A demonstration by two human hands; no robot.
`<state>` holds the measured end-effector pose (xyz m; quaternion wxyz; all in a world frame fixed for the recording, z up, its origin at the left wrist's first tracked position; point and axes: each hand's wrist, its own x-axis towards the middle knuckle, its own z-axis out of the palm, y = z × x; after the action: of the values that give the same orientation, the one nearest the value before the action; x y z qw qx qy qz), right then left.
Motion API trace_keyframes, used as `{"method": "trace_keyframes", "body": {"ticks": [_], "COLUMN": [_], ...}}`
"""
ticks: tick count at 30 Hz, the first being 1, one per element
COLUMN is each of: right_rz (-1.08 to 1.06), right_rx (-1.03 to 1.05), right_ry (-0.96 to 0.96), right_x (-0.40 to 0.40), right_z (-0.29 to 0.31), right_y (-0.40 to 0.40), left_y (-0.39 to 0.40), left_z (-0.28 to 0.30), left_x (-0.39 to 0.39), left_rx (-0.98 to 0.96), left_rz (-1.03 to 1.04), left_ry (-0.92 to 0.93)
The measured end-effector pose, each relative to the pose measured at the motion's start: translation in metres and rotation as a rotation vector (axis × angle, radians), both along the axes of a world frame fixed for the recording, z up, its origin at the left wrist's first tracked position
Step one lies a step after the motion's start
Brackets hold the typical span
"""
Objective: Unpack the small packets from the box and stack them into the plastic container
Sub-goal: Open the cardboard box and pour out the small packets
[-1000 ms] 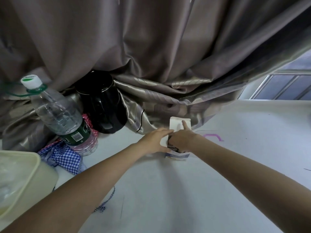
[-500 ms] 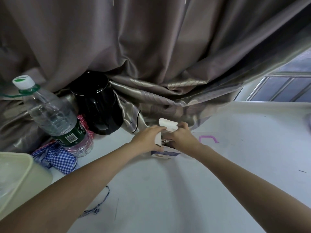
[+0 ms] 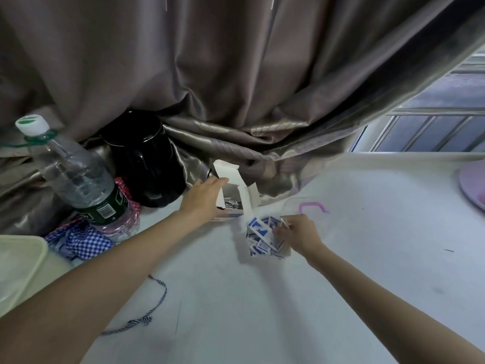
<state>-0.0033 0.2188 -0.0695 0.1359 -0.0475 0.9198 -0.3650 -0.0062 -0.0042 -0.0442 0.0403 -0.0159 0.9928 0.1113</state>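
A small white cardboard box (image 3: 246, 198) stands on the white table with its top flaps open, and a few packets show inside. My left hand (image 3: 204, 199) holds the box by its left side. Just in front of the box, my right hand (image 3: 296, 232) grips a bunch of small blue-and-white packets (image 3: 262, 236) above the table. The cream plastic container (image 3: 21, 269) sits at the left edge of the view, partly cut off.
A clear water bottle (image 3: 76, 179) and a black jug (image 3: 144, 158) stand at the back left against a brown curtain (image 3: 236, 74). Blue checked cloth (image 3: 84, 240) with a trailing cord (image 3: 154, 303) lies near the container. A pink plate (image 3: 472, 187) is at the right edge.
The box's flaps have been opened. My right hand has come out of the box toward me with a bunch of packets, while my left hand stays on the box.
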Motion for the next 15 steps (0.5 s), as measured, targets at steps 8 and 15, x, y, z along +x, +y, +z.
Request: {"method": "trace_keyframes", "body": {"ticks": [8, 15], "right_rz": [0.259, 0.292], "right_rx": [0.372, 0.263], "right_ry": [-0.229, 0.083], "right_x": [0.010, -0.018], "right_z": [-0.005, 0.026], "right_y": [-0.014, -0.053], "left_y": [0.003, -0.008], "left_z": [0.002, 0.007], "left_x": [0.012, 0.024], "left_rx": [-0.039, -0.022], "left_rz": [-0.074, -0.036], "left_ry": [0.048, 0.066]}}
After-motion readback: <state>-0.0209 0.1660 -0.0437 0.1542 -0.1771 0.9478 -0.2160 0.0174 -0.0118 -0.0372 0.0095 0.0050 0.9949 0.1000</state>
